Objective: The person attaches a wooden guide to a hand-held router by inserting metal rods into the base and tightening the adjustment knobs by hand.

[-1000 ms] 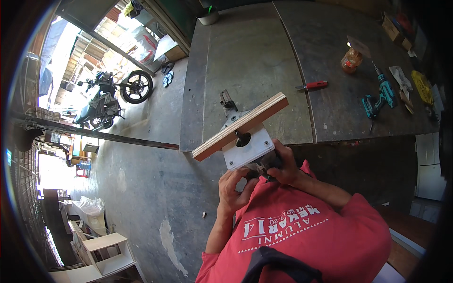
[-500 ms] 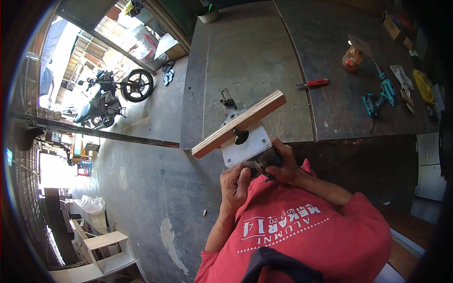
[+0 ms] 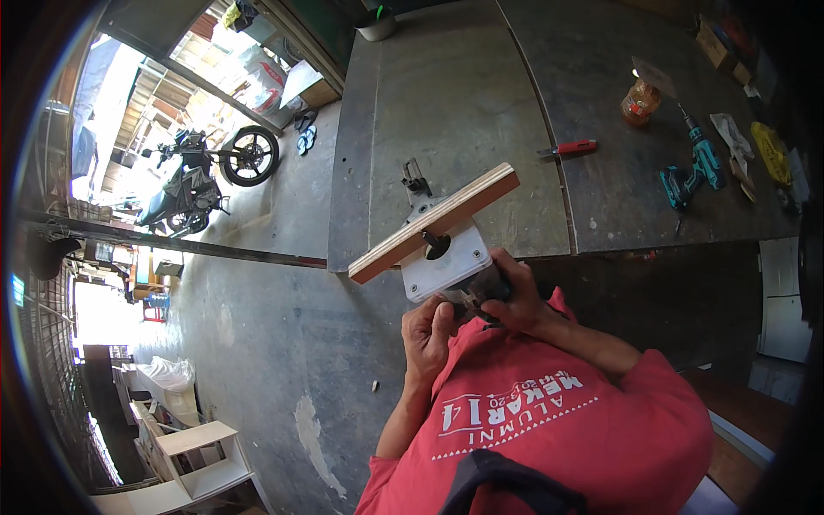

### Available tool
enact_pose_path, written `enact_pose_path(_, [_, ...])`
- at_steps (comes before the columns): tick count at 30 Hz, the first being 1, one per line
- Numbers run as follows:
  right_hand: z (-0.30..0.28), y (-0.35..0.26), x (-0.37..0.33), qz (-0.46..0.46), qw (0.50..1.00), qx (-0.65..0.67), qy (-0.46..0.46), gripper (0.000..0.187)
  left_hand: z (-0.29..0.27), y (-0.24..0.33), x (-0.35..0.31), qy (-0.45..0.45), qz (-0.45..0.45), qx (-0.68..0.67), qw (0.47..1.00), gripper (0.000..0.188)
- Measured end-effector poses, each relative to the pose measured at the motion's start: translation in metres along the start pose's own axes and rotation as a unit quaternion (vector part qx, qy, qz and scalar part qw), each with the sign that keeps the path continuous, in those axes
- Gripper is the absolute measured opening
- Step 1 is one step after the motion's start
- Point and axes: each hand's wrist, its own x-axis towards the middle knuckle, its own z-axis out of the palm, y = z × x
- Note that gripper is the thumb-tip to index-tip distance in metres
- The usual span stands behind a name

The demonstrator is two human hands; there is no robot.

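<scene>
Both my hands hold a trim router base-up in front of my chest. Its white base plate (image 3: 468, 257) faces me and has a round opening with a dark bit in it. A straight plywood strip (image 3: 463, 211) lies slantwise across the plate as a fence, and a metal bracket (image 3: 415, 178) sticks out beyond it. My left hand (image 3: 427, 333) is closed at the lower left of the router's dark body, thumb pressed against curled fingers. My right hand (image 3: 517, 296) wraps the body's right side, thumb toward the middle. My palms hide most of the body.
On the dark workbench (image 3: 455, 94) lie a red utility knife (image 3: 573, 148), a teal cordless drill (image 3: 705, 161) and an orange-labelled jar (image 3: 639, 105). A pot (image 3: 376, 26) stands at the far edge. A motorcycle (image 3: 193, 184) is parked at the left; a white shelf unit (image 3: 202, 455) stands lower left.
The router and its plywood strip have shifted very slightly up and to the left. Both hands keep the same hold.
</scene>
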Motion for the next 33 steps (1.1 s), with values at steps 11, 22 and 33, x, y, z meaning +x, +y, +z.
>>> enact_pose_path(11, [-0.003, 0.000, 0.000, -0.029, 0.999, -0.013, 0.000, 0.081, 0.001, -0.004, -0.002, 0.011, 0.005, -0.001, 1.000, 0.046])
enact_pose_path(22, [-0.003, 0.009, -0.006, -0.068, 0.997, -0.035, -0.002, 0.087, 0.001, -0.007, -0.011, 0.001, -0.002, -0.048, 0.999, 0.043])
enact_pose_path(33, [-0.011, -0.008, -0.002, 0.025, 0.999, -0.033, -0.021, 0.088, -0.022, -0.013, -0.005, 0.262, 0.173, -0.021, 0.949, 0.027])
